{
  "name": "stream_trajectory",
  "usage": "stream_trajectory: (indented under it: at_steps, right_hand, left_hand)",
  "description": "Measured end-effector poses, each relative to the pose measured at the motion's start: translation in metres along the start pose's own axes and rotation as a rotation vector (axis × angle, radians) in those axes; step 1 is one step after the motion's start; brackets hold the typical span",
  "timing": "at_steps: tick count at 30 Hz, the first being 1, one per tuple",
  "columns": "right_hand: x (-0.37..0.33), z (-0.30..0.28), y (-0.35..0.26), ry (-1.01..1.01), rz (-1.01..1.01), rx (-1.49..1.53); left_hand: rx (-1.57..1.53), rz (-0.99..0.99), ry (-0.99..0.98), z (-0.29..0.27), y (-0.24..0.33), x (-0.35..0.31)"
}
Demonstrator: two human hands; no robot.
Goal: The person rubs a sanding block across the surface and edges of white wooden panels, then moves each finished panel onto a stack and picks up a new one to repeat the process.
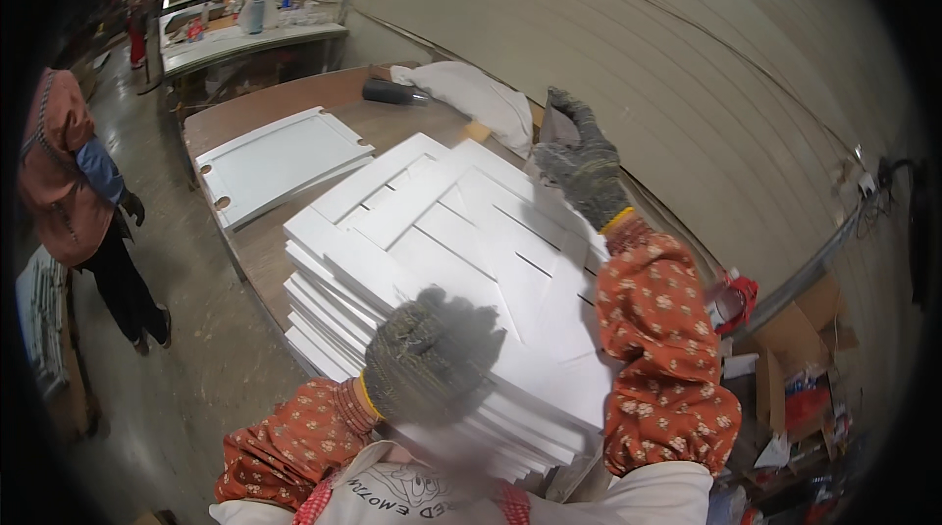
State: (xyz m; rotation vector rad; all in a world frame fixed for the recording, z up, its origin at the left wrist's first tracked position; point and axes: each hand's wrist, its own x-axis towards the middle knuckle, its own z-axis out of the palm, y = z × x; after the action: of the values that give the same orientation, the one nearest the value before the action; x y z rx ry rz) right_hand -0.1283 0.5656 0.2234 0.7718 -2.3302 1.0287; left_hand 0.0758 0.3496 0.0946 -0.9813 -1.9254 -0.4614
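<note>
A stack of white panels (432, 231) with grooved, framed faces lies in front of me on the table. My left hand (432, 358), in a grey knit glove, is over the near left part of the stack. Motion blurs it, but its fingers look stretched out and nothing shows in them. My right hand (586, 167), gloved alike, is raised at the far right edge of the stack. Its thumb and fingers close around a small grey flat piece (560, 129), whose kind I cannot make out.
More white panels (285, 160) with notched corners lie at the table's far left. A dark cylinder (392, 91) and white cloth (471, 93) rest by the wall. Another person (74, 172) stands in the left aisle. Cardboard boxes (795, 348) are at the right.
</note>
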Motion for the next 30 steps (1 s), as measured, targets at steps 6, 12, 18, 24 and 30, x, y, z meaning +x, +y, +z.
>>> stream_trajectory:
  at_steps: [6,12,18,24,30]
  right_hand:
    - [-0.09,-0.087,-0.048,-0.393,0.297,0.467]
    - [-0.187,-0.135,-0.064,-0.274,0.362,0.45]
    - [-0.234,-0.167,-0.057,-0.285,0.547,0.191]
    - [-0.223,-0.149,-0.091,-0.339,0.356,-0.223]
    - [-0.223,-0.111,-0.108,-0.366,0.181,-0.614]
  left_hand:
    - [0.034,-0.064,-0.012,-0.003,-0.001,-0.004]
    - [-0.082,0.067,-0.16,-0.051,-0.032,0.024]
    - [-0.541,-0.519,-0.043,-0.056,-0.092,0.032]
    - [-0.517,-0.418,-0.275,-0.057,-0.137,0.035]
    - [-0.295,-0.49,-0.546,-0.045,-0.182,0.057]
